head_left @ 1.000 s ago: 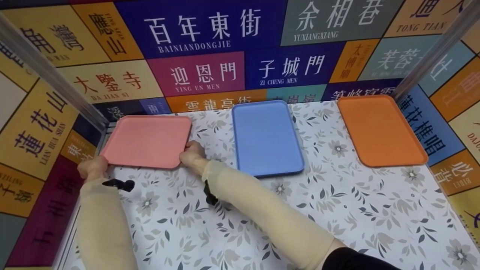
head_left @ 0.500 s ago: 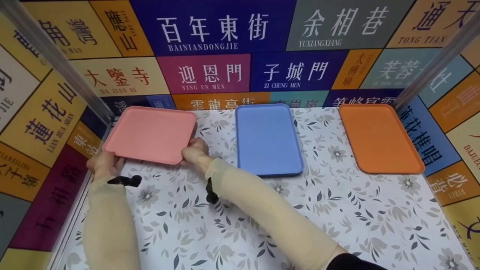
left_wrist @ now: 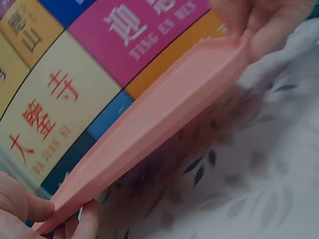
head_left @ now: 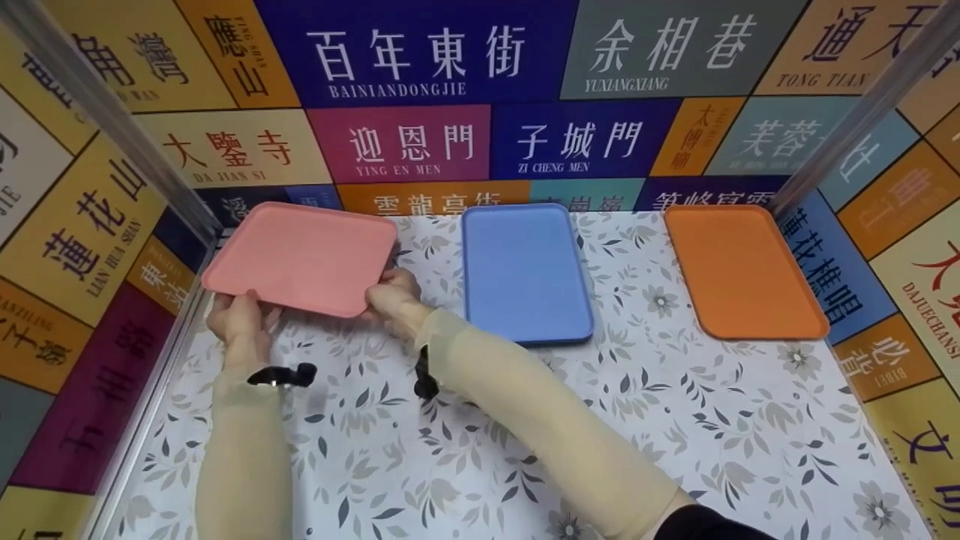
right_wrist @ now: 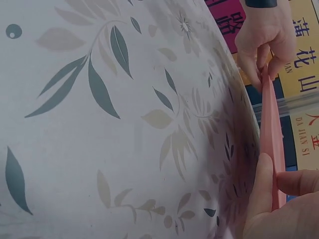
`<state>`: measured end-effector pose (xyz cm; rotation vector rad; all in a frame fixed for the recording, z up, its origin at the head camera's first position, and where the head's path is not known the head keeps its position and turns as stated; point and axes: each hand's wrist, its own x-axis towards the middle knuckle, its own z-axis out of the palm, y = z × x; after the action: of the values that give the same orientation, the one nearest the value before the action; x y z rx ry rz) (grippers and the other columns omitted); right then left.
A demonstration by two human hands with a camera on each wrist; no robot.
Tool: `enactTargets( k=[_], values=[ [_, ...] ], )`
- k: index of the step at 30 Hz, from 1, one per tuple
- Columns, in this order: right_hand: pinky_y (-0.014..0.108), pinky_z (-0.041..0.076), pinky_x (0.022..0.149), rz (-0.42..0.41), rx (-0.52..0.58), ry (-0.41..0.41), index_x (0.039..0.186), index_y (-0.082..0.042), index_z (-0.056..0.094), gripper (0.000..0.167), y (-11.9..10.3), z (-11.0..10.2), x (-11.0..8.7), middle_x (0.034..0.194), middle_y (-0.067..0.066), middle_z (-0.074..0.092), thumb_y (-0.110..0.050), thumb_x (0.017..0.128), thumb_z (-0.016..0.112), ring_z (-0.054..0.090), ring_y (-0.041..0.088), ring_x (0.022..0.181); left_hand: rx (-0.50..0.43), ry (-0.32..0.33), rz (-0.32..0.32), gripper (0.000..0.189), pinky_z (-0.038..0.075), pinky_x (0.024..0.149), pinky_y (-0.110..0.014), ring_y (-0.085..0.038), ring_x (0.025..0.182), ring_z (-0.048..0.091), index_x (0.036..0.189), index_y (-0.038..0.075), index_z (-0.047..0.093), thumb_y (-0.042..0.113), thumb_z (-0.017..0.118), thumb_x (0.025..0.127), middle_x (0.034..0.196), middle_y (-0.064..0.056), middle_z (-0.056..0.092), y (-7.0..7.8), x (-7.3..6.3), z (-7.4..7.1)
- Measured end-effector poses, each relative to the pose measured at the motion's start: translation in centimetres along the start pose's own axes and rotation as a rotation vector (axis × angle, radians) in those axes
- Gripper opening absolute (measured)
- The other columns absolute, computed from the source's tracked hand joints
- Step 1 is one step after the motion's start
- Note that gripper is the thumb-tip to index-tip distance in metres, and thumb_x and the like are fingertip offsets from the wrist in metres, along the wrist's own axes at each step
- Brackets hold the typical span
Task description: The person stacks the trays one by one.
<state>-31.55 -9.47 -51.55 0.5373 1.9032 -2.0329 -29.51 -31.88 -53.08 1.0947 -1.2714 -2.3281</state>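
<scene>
Both hands hold a pink rectangular tray [head_left: 304, 259] at the far left of the table. My left hand [head_left: 241, 319] pinches its near edge, thumb on top and fingers beneath, as the left wrist view also shows. The tray's right near corner is gripped by my right hand [head_left: 395, 296]. In the left wrist view the pink tray [left_wrist: 149, 119] is raised off the patterned cloth, with shadow under it. The right wrist view shows the pink tray [right_wrist: 270, 124] edge-on between the two hands.
A blue tray [head_left: 529, 274] lies to the right of the pink one, with a dark edge showing beneath it. Farther right is an orange tray [head_left: 742, 270]. Printed panels [head_left: 420, 142] wall in the back and sides of the floral tablecloth [head_left: 600, 405].
The pink tray has come up off the table and turned slightly clockwise. My left hand has shifted right along its near edge; the right hand keeps its corner.
</scene>
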Motion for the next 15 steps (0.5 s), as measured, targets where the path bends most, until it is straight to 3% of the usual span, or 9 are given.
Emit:
enactTargets(
  k=[5, 12, 15],
  values=[
    [0.048, 0.072, 0.087, -0.003, -0.029, -0.021, 0.142, 0.002, 0.062, 0.056, -0.3, -0.5, 0.1, 0.112, 0.010, 0.075, 0.016, 0.087, 0.062, 0.070, 0.019, 0.067, 0.039, 0.028, -0.010, 0.051, 0.067, 0.072, -0.031, -0.017, 0.084, 0.077, 0.152, 0.017, 0.064, -0.002, 0.060, 0.106, 0.106, -0.002, 0.078, -1.4, -1.1, 1.2],
    [0.049, 0.072, 0.089, -0.022, 0.014, -0.055, 0.144, 0.004, 0.059, 0.060, 0.2, -1.1, 0.3, 0.116, 0.013, 0.076, 0.016, 0.086, 0.065, 0.074, 0.019, 0.071, 0.035, 0.049, -0.086, 0.062, 0.069, 0.082, -0.034, -0.019, 0.109, 0.077, 0.164, 0.025, 0.057, 0.001, 0.064, 0.107, 0.156, -0.002, 0.068, -2.0, -1.7, 1.4],
    [0.050, 0.071, 0.095, -0.012, 0.036, -0.104, 0.140, 0.001, 0.061, 0.055, 0.4, -1.7, 0.6, 0.113, 0.011, 0.076, 0.012, 0.087, 0.072, 0.076, 0.019, 0.076, -0.002, 0.045, -0.105, 0.062, 0.070, 0.079, -0.034, -0.019, 0.103, 0.078, 0.162, 0.023, 0.057, -0.001, 0.064, 0.106, 0.145, -0.003, 0.072, -1.6, -1.8, 1.1]
  ],
)
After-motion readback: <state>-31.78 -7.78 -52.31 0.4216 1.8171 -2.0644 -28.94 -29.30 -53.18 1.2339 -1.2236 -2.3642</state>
